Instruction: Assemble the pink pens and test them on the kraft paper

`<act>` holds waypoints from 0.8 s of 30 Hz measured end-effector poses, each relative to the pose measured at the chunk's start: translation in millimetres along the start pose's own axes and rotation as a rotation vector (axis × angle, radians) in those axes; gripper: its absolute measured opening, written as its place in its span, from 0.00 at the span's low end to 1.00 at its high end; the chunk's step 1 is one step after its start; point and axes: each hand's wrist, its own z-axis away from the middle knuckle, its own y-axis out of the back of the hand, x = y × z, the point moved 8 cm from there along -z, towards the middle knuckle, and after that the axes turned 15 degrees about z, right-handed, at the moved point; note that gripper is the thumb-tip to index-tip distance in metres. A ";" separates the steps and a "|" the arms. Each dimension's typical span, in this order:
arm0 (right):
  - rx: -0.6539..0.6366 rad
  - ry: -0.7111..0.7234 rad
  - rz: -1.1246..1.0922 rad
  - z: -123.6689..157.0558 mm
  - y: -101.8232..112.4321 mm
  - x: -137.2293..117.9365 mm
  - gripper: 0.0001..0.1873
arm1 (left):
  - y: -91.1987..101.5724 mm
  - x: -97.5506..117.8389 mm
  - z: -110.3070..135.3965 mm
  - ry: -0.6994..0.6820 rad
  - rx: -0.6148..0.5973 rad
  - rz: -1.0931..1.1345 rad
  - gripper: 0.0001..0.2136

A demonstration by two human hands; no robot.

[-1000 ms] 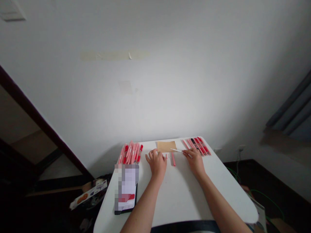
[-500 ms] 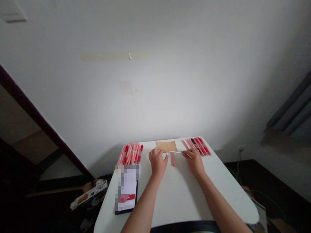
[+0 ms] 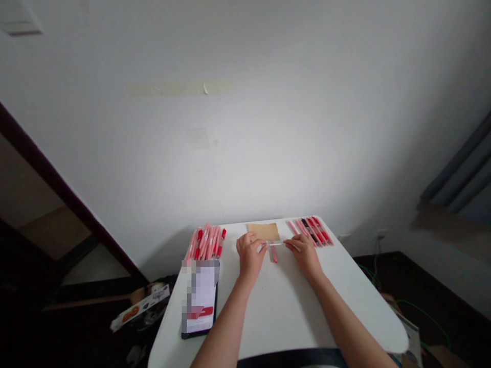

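Note:
Between my hands runs a thin white rod (image 3: 274, 243), which looks like a pen refill, held level just above the table. My left hand (image 3: 250, 251) pinches its left end between thumb and fingers. At the other end, the fingertips of my right hand (image 3: 303, 249) are closed on it. Below the rod a pink pen barrel (image 3: 274, 254) lies on the white table (image 3: 282, 312), pointing away from me. A tan piece of card or paper (image 3: 264, 231) lies behind my hands.
Several pink and red pens (image 3: 207, 242) lie in a pile at the back left. A row of pink, black and red pens (image 3: 312, 232) lies at the back right. A tablet or phone (image 3: 202, 299) rests near the left edge. The wall (image 3: 245, 153) stands behind the table.
My left thumb and fingers have closed together on the rod's left end. My right hand has shifted slightly left, and the rod sits a little nearer to me.

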 end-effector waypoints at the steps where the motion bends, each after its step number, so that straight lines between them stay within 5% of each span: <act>1: -0.001 0.001 0.000 0.0 0.4 -0.5 0.17 | 0.1 0.3 0.0 0.005 -0.001 0.001 0.04; 15: 0.000 -0.017 -0.028 -0.9 0.1 1.7 0.21 | -0.6 2.5 2.1 0.013 -0.008 0.010 0.03; 24: 0.030 -0.068 0.009 0.0 2.6 4.8 0.21 | 9.8 -6.8 7.4 0.156 0.119 0.014 0.02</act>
